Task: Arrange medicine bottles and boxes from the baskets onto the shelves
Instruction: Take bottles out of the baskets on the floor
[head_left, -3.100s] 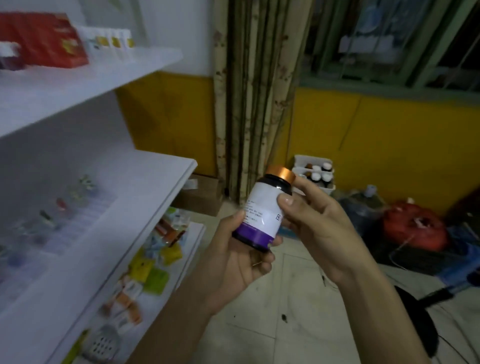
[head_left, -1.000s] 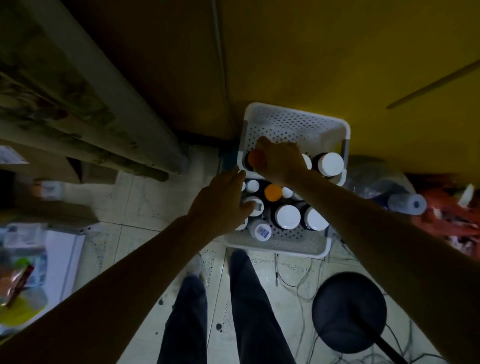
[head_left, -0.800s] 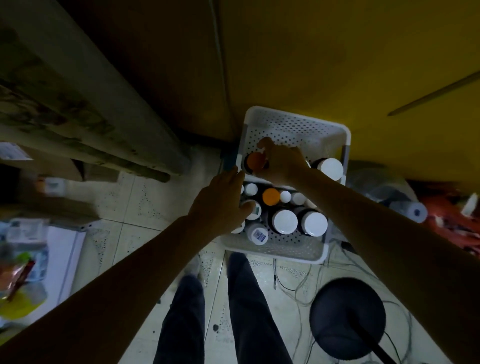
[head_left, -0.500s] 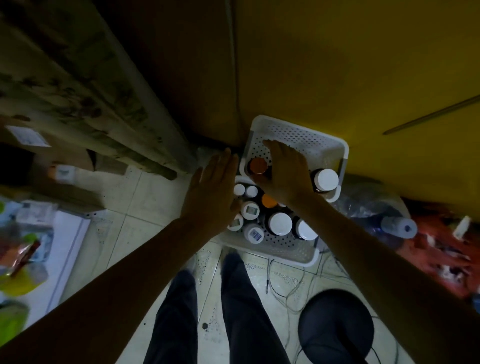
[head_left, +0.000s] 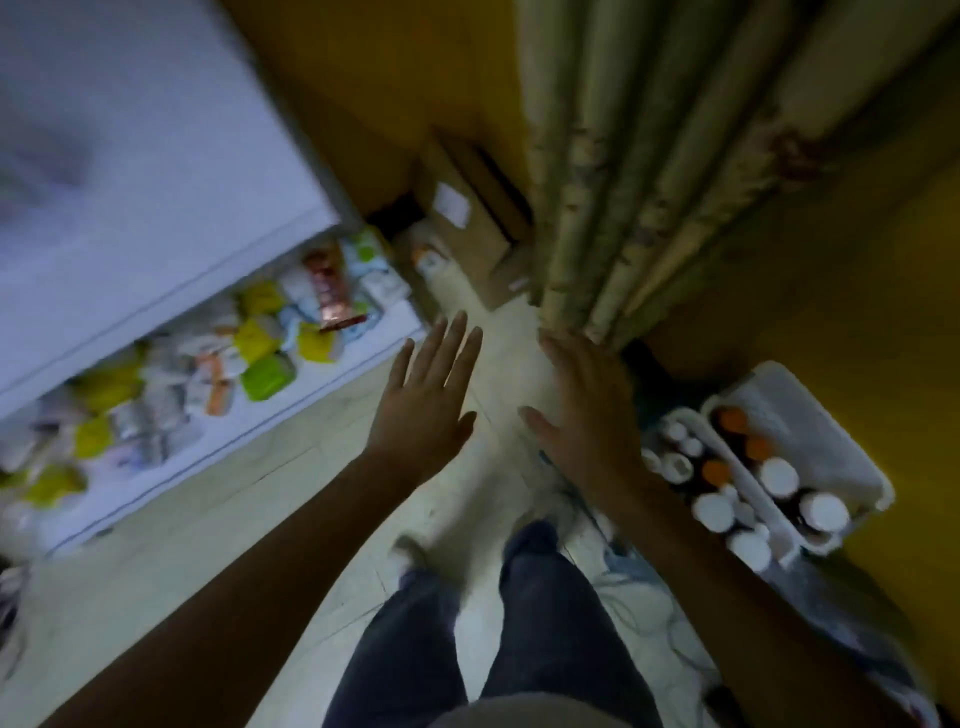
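Both hands have come away from the basket and hold nothing. The left hand (head_left: 423, 400) is spread flat with straight fingers, and the right hand (head_left: 587, 410) is open too, palm down, both above the pale tiled floor (head_left: 498, 358) and slightly apart. Just right of the right wrist, two white perforated plastic baskets (head_left: 810, 415) sit by the yellow wall, packed with dark medicine bottles (head_left: 777, 475) with white and orange caps. Left of the left hand, the white lower shelf (head_left: 332, 382) carries blurred yellow, green and white packets (head_left: 262, 371), beneath a white upper shelf board (head_left: 156, 182). A patterned beige curtain (head_left: 623, 182) hangs beyond the fingertips, with a brown cardboard box (head_left: 467, 208) beside it.
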